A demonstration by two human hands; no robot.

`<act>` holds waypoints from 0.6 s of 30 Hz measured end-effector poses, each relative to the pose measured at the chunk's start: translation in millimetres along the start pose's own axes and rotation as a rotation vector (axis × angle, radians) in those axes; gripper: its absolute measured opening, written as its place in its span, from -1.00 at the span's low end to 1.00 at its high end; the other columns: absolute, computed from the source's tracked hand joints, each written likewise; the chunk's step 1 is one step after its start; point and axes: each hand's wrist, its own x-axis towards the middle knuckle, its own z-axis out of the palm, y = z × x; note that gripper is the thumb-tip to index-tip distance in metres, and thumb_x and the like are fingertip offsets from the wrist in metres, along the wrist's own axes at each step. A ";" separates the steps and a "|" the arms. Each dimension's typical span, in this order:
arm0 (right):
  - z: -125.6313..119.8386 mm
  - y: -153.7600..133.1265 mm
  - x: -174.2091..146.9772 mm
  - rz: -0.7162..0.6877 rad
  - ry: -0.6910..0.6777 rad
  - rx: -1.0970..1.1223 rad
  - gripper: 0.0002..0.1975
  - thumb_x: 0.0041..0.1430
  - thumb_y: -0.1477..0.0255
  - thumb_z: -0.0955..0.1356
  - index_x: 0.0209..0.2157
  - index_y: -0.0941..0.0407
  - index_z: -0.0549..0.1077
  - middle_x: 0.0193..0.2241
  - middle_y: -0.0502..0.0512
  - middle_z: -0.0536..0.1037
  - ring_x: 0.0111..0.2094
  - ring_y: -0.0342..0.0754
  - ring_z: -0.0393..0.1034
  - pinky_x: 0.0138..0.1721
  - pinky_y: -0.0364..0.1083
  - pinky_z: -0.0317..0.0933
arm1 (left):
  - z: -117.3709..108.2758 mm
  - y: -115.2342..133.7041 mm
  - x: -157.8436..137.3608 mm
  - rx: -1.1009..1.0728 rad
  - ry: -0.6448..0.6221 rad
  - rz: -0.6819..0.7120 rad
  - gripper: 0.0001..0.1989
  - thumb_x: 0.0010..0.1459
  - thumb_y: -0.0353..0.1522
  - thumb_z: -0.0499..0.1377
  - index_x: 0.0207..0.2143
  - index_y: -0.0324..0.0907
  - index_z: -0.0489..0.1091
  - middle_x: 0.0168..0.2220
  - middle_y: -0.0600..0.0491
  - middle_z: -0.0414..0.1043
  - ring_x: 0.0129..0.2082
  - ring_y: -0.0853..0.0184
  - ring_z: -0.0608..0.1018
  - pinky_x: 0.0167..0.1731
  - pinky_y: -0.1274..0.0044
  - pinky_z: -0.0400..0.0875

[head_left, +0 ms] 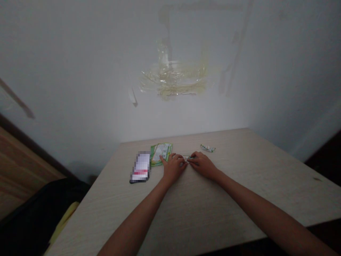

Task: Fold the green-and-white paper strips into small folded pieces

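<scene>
My left hand point(174, 168) and my right hand point(204, 165) meet over the middle of the table. Between their fingertips is a small, flat white-and-green piece point(186, 157), mostly covered by the fingers; its kind cannot be made out. The fingers of both hands are bent and pinch at its edges. My left thumb sticks out to the left, over the corner of a green packet point(154, 162) with a white printed panel. Farther back, beyond my right hand, lies a crumpled green-and-white wrapper point(208, 148).
A phone-like slab with a blurred screen point(141, 166) lies left of the packet. The pale wooden table point(106, 209) meets a grey wall point(101, 89) bearing old tape point(181, 80). Dark cloth point(53, 199) and something yellow point(64, 222) are beyond the left edge.
</scene>
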 end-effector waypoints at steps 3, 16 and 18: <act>-0.9 -0.6 -0.1 -0.001 -0.002 0.008 -0.75 0.26 0.39 0.32 -0.06 -0.01 0.55 -0.16 0.14 0.47 -0.11 0.00 0.33 -0.04 -0.02 0.20 | 0.8 0.6 1.1 -0.007 -0.007 -0.035 -0.83 0.18 -0.14 0.17 -0.29 0.05 0.51 -0.02 0.15 0.49 0.17 0.11 0.28 0.11 -0.27 -0.48; -0.8 -1.8 -0.9 0.010 0.013 0.014 -0.75 0.24 0.42 0.34 -0.06 0.00 0.56 -0.15 0.14 0.47 -0.11 0.00 0.33 -0.04 -0.03 0.21 | -0.7 5.2 2.3 -0.019 -0.037 -0.100 -0.88 0.15 -0.16 0.20 -0.29 0.08 0.49 0.02 0.16 0.45 0.20 0.08 0.22 0.10 -0.29 -0.40; 0.6 -0.8 -0.8 0.012 0.015 0.019 -0.74 0.24 0.42 0.34 -0.05 -0.01 0.55 -0.15 0.14 0.47 -0.11 -0.01 0.33 -0.04 -0.03 0.21 | -0.4 5.6 2.0 -0.016 -0.035 -0.097 -0.88 0.15 -0.16 0.20 -0.28 0.08 0.49 0.02 0.15 0.45 0.21 0.07 0.22 0.10 -0.29 -0.41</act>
